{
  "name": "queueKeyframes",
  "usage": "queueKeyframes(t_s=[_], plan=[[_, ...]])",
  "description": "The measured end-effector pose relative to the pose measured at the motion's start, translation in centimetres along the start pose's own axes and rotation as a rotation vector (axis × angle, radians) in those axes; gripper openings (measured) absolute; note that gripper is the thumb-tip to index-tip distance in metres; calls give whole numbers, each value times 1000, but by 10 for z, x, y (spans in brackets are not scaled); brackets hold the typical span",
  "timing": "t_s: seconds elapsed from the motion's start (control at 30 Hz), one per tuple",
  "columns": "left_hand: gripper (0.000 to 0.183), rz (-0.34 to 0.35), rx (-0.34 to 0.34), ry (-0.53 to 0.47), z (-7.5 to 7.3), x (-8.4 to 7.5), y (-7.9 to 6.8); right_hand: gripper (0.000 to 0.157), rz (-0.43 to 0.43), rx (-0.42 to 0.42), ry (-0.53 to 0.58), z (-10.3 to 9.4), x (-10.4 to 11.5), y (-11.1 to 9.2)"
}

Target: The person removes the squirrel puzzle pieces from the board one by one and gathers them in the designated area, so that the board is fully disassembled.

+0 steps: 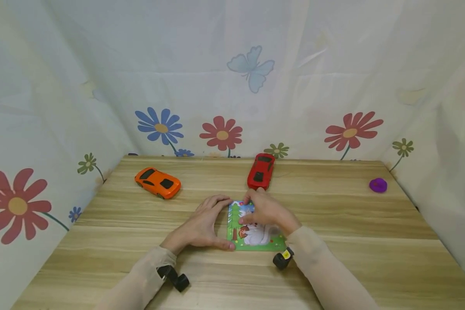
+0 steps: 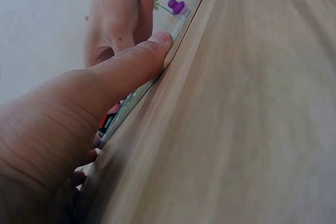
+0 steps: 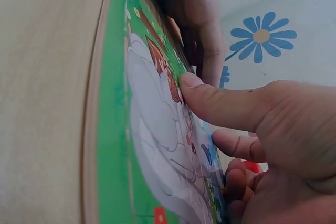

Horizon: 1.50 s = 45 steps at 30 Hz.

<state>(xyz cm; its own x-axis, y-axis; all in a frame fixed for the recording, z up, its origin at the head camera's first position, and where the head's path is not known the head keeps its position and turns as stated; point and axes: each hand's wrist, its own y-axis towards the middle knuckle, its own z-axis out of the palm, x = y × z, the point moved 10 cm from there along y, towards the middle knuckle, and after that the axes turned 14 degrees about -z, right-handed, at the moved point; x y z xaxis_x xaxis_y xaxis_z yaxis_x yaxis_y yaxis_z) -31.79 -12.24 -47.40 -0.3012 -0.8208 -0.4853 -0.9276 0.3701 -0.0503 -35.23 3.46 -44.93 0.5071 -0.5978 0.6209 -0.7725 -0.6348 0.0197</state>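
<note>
A small jigsaw puzzle (image 1: 259, 242) in a thin flat board lies on the table, showing a white squirrel, a fir tree and green grass. My left hand (image 1: 201, 226) holds its left side, thumb at the near corner and fingertips at the far corner. In the left wrist view that thumb (image 2: 134, 61) lies along the board's edge. My right hand (image 1: 269, 209) grips the upper part of the puzzle between thumb and bent fingers. In the right wrist view, the right thumb (image 3: 220, 98) touches the picture beside the brown nut; the other fingers bend at the far side.
Just beyond the right hand stands a red toy car (image 1: 261, 171). An orange toy car (image 1: 157, 182) is at the back left, and a small purple object (image 1: 378, 185) near the right edge. A flowered curtain (image 1: 294, 99) hangs behind the wooden table (image 1: 345, 206).
</note>
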Motion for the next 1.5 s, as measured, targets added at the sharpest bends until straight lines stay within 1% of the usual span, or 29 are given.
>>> queueKeyframes(t_s=[0.23, 0.37, 0.4, 0.47, 0.5, 0.6, 0.7, 0.73, 0.83, 0.93, 1.0, 1.07, 1.17, 1.27, 1.4, 1.5], plan=[[136, -4, 5, -11, -1, 0, 0, 49, 9, 18, 47, 2, 0, 1], [135, 2, 5, -17, -2, -1, 0, 49, -1, 20, 35, 2, 1, 3], [135, 3, 5, -17, -2, -1, 0, 49, -23, 11, 17, 3, 0, 5], [135, 4, 6, -19, -1, -1, 0, 49, -34, 5, 6, 3, 1, 6], [135, 4, 5, -19, -1, -1, 0, 49, -49, -4, -8, 6, -4, 9], [135, 2, 5, -15, -1, -1, 0, 48, -53, -17, -4, 6, -6, 9], [134, 1, 7, -15, -1, -1, 1, 49, -47, -29, -3, 9, -13, 11], [134, 0, 7, -15, -1, -1, 1, 49, -39, -33, 3, 9, -12, 10], [135, 1, 5, -18, -1, 0, 1, 50, -32, -61, -17, 13, -21, 14], [135, 0, 3, -23, -1, 0, 1, 47, -13, -87, -25, 15, -24, 14], [135, 1, 2, -24, -1, 1, 1, 44, 3, -89, -30, 14, -20, 13], [135, 0, 0, -23, -1, 1, 1, 44, 4, -102, -35, 15, -21, 12], [135, -3, 4, -19, 0, 1, 0, 48, -21, -128, -45, 16, -28, 14], [135, -7, 6, -16, 1, 1, 0, 51, -67, -153, -59, 19, -38, 17], [136, -4, 1, -12, 0, 0, 1, 50, -100, -146, -68, 14, -26, 14], [136, -3, 3, -17, -1, -1, 1, 47, -94, -130, -52, 7, -11, 8]])
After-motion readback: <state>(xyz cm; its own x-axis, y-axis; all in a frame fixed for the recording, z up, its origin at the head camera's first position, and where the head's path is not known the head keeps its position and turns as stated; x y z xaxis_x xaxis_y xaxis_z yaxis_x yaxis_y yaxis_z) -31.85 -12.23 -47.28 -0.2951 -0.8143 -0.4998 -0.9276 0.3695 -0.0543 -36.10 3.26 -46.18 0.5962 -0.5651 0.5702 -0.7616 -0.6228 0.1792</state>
